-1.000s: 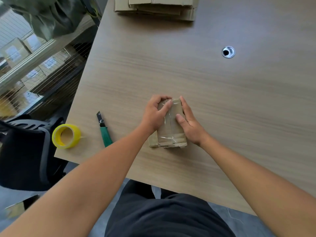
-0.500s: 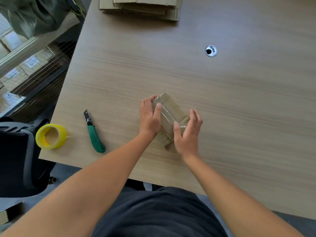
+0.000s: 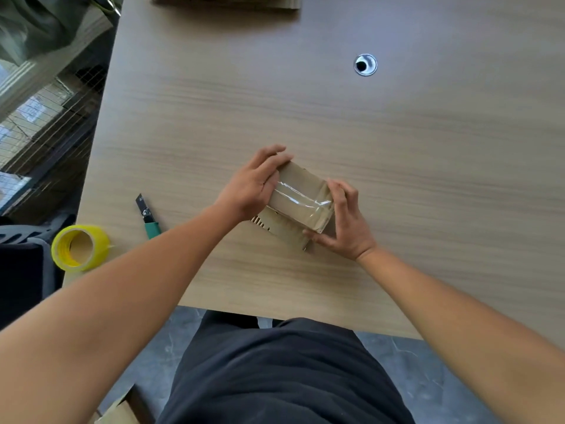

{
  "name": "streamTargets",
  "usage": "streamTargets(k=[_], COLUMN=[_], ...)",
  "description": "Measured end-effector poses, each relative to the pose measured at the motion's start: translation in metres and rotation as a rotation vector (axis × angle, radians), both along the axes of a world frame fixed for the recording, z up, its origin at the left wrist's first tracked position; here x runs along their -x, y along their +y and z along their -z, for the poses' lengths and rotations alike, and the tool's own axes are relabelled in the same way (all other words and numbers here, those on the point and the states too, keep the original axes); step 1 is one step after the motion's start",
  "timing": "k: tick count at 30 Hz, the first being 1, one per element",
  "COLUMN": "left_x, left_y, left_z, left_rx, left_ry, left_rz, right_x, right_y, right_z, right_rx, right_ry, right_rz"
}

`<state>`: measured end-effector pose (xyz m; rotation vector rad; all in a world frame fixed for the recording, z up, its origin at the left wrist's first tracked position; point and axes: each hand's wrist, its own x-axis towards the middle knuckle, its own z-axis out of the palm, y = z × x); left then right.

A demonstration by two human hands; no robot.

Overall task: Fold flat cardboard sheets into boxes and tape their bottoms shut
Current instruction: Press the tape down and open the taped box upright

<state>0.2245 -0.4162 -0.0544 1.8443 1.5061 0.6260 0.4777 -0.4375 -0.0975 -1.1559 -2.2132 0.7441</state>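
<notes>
You are holding the small cardboard box between both hands near the front middle of the surface, with its taped bottom facing up toward you. Your left hand is gripping the far-left end, fingers curling over that edge. Your right hand is clamping the near-right end, fingers wrapping the side and thumb lying along the lower edge. Both hands are closing on the box, one at each end, so it is not sliding while you are working the seam.

A clear tape strip is running across the upturned face and bending down over the right end under your fingers. That suggests you are pressing the tape ends onto the side walls so the bottom flaps are staying shut. The box's open flaps, showing corrugated edges, are resting on the surface toward you.

The yellow tape roll is lying at the front-left corner of the surface, and the green-handled knife is lying between it and the box, both apart from your hands yet within reach. The flat cardboard sheets are waiting in a stack at the far edge, well apart from the box.
</notes>
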Motion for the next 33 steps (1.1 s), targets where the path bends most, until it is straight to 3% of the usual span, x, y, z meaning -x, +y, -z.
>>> streamTargets(k=[4,11,18,22,27,29,33], left_x=[0.0,0.042,0.044,0.037,0.016,0.015,0.027], left_y=[-0.013,0.007,0.011,0.001,-0.024,-0.029,-0.026], left_z=[0.005,0.013,0.026,0.009,-0.004,-0.01,-0.032], left_rx=[-0.091,-0.154,-0.219,0.046,0.376,0.428,0.5], left_ry=[0.023,0.261,0.274,0.133,-0.192,-0.215,-0.355], left_rz=[0.024,0.493,0.521,0.373,-0.046,-0.105,-0.182], right_x=[-0.002,-0.01,-0.002,-0.001,0.04,0.059,0.081], right_y=[0.0,0.009,0.002,-0.005,-0.029,-0.031,-0.034], right_z=[0.008,-0.002,-0.01,-0.022,-0.05,-0.063,-0.082], right_rx=[0.012,0.175,0.25,0.442,0.719,0.816,0.815], right_ry=[0.006,-0.033,-0.087,-0.084,0.242,0.267,0.39], right_rz=[-0.012,-0.045,0.048,0.091,0.564,0.672,0.826])
